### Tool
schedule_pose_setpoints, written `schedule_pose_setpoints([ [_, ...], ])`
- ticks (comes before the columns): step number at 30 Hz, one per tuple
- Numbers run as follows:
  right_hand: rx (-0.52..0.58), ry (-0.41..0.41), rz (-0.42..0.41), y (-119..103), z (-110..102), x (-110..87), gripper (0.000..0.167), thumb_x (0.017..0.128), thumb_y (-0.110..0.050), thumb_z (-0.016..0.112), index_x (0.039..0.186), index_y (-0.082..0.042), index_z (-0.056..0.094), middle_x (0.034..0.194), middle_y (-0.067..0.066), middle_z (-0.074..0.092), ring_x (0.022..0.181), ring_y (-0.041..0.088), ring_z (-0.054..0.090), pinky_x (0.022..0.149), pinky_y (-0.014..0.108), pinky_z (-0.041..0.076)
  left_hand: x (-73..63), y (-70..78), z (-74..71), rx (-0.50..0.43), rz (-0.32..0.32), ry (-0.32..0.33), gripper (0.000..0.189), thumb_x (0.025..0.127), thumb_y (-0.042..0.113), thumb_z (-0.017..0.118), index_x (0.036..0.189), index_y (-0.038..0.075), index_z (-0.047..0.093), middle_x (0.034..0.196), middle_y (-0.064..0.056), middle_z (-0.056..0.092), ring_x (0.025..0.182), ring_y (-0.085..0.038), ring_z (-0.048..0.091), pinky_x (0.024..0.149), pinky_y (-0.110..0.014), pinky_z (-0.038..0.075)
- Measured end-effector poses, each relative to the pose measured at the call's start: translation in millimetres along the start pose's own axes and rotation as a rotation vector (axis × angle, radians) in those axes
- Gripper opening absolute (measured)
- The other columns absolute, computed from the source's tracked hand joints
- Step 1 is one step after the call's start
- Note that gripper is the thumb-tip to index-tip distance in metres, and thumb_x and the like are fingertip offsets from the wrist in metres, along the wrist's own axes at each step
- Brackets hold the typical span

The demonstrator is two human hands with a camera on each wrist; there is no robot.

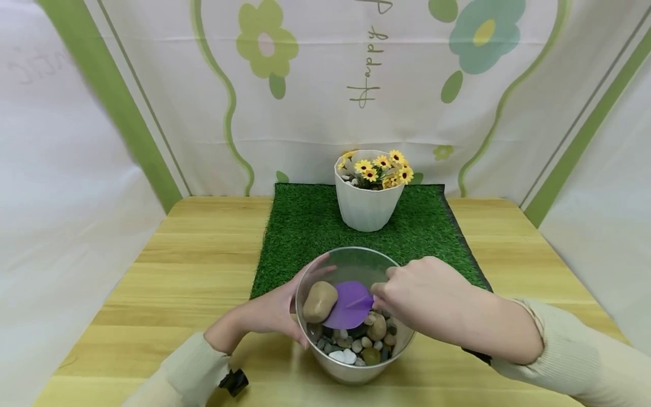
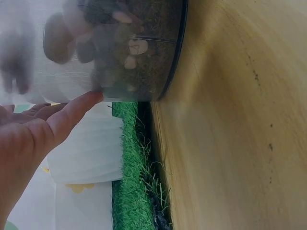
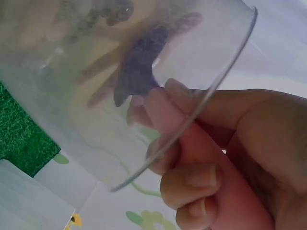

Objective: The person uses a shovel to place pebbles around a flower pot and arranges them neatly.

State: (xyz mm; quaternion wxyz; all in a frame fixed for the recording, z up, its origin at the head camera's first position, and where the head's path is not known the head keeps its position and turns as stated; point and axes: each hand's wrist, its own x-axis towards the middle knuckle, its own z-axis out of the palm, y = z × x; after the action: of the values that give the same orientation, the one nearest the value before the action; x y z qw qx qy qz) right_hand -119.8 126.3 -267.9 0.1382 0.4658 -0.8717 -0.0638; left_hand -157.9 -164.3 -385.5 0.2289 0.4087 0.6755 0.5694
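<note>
A pale wooden table (image 1: pixel 178 271) carries a green turf mat (image 1: pixel 295 226) midway along its far edge. A clear container (image 1: pixel 351 374) is on the near side of the mat, and a white pot (image 1: pixel 366 210) of yellow flowers stands on it. The left grip (image 1: pixel 277 308) is spread against the container's side; the right grip (image 1: pixel 424 294) is curled around the pink handle of a purple-bladed shovel (image 1: pixel 351 311), its blade inside the container, beside a large tan stone (image 1: pixel 319 301) and above small pebbles (image 1: pixel 366 342).

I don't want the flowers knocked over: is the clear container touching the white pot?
Apart: the head view shows a strip of green mat between the far rim of the clear container and the white pot.
</note>
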Motion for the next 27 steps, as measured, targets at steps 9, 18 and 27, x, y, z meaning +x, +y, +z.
schedule_pose_setpoints([
  [9, 0.109, -0.001, 0.015, 11.7, -0.5, -5.9, 0.005, 0.095, -0.029, 0.074, 0.092, -0.026, 0.077, 0.069, -0.012, 0.057, 0.052, 0.003, 0.049, 0.039, 0.021, 0.034, 0.0, -2.9, 0.4, 0.010, 0.011, 0.016, 0.139, 0.069, 0.065, 0.086, 0.165, 0.029, -0.008, 0.169, -0.010, 0.015, 0.151, -0.029, 0.027, 0.120, -0.039, 0.029],
  [18, 0.160, 0.061, 0.024, 16.1, -0.6, -13.9, 0.010, 0.095, -0.030, 0.074, 0.101, -0.024, 0.080, 0.074, -0.014, 0.059, 0.053, -0.001, 0.050, 0.041, 0.021, 0.039, -1.0, -1.5, 2.7, -0.035, 0.012, 0.032, 0.140, 0.068, 0.060, 0.090, 0.166, 0.027, -0.005, 0.168, -0.011, 0.018, 0.148, -0.030, 0.033, 0.119, -0.038, 0.033],
  [27, 0.144, 0.149, 0.070, 22.4, 1.7, -18.2, 0.011, 0.092, -0.033, 0.076, 0.101, -0.027, 0.081, 0.071, -0.018, 0.054, 0.049, -0.004, 0.042, 0.039, 0.019, 0.031, -1.3, 0.0, 2.6, -0.108, -0.045, 0.030, 0.142, 0.065, 0.055, 0.094, 0.165, 0.033, -0.004, 0.165, -0.009, 0.023, 0.146, -0.030, 0.035, 0.116, -0.039, 0.037],
])
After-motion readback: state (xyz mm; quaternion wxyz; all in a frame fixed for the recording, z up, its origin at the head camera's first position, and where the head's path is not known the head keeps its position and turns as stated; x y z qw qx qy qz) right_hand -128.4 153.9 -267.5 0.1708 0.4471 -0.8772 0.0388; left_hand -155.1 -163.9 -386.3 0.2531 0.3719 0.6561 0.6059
